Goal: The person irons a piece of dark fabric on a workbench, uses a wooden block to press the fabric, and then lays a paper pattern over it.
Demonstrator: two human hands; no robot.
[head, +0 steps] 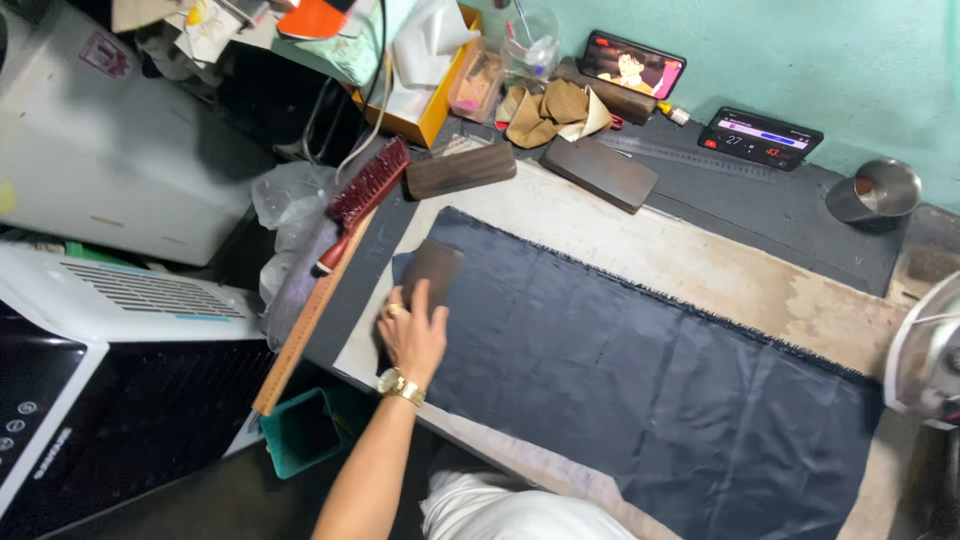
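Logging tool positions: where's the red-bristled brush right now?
Head view, upper left: the red-bristled brush lies at the table's left end, beside the wooden ruler and left of a dark wooden block.

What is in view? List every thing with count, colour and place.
Cloth: one, dark navy, spread on the pale board.
Wooden blocks: three, dark brown; one on the cloth's left end under the hand, two near the board's far edge.
Brush: one, red bristles, left of the board.
Wooden ruler: one, tan, along the left edge.
Phone: one, lit screen, against the green wall.
Digital timer: one, black, far right.
Metal cup: one, silver, right.
Bin: one, teal, below the table.
Left hand: ring and gold watch, fingers on the block.
Right hand: not visible.
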